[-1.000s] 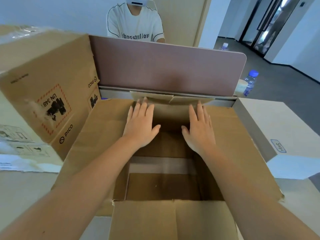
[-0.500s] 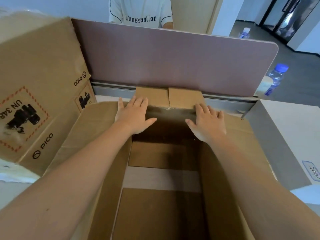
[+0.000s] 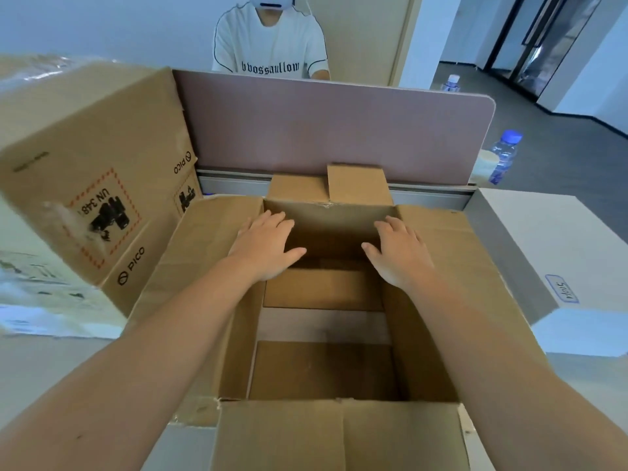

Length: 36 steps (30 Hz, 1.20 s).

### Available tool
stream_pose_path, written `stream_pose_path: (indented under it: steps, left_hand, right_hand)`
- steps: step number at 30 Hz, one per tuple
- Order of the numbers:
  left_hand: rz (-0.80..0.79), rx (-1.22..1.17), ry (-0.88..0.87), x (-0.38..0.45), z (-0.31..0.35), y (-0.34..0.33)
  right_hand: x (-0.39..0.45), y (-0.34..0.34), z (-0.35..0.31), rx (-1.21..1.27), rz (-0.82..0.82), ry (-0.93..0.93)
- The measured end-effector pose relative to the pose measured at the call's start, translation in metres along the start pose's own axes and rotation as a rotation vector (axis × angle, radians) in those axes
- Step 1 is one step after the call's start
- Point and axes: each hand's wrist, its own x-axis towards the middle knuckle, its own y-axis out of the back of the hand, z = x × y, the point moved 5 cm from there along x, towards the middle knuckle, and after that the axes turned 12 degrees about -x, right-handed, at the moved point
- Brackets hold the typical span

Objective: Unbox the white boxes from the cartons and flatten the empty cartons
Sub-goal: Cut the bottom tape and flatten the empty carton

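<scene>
An empty brown carton (image 3: 452, 266) stands open on the desk in front of me, its flaps spread out and taped bottom flaps visible inside. My left hand (image 3: 263, 244) lies flat with straight fingers against the inside of the far wall, at its left. My right hand (image 3: 397, 254) presses the same wall at its right, fingers spread. Two small far flaps (image 3: 356, 185) stick up behind the far wall. A white box (image 3: 543, 253) sits to the right of the carton.
A closed PICO carton (image 3: 85, 171) stands at the left on printed boxes wrapped in plastic. A pink desk divider (image 3: 333, 130) runs behind the carton; a person in a white shirt (image 3: 272, 45) sits beyond it. A water bottle (image 3: 504, 154) stands at the right.
My head has lifted and pulled back, so more of the room shows. Both hands have slid a little down the far wall, and the far flaps now stand higher.
</scene>
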Motion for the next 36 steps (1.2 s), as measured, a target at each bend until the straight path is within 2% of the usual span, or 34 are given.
stream_pose_path:
  steps: [7, 14, 18, 24, 30, 33, 36]
  left_hand:
    - [-0.027, -0.034, -0.010, -0.081, 0.023, -0.003]
    - [-0.050, -0.129, 0.028, -0.177, 0.044, -0.034]
    - [-0.054, -0.002, 0.001, -0.225, 0.054, -0.057]
    - [-0.048, 0.198, 0.008, -0.258, 0.048, -0.078]
    - [0.039, 0.087, 0.058, -0.272, 0.054, -0.066]
    - [0.151, -0.015, 0.082, -0.276, 0.052, -0.055]
    - [0.348, -0.211, 0.166, -0.281, 0.047, -0.038]
  right_hand:
    - [-0.072, 0.009, -0.005, 0.067, -0.042, 0.058]
    - [-0.153, -0.008, 0.001, 0.118, -0.097, 0.205]
    - [-0.202, -0.019, 0.015, 0.103, -0.067, 0.272]
    - [-0.241, -0.037, 0.030, -0.077, -0.071, 0.396]
    - [-0.256, -0.053, 0.030, -0.203, -0.036, 0.427]
    - [-0.262, -0.049, 0.032, -0.067, -0.007, 0.416]
    - [-0.267, -0.033, 0.040, 0.280, 0.037, 0.303]
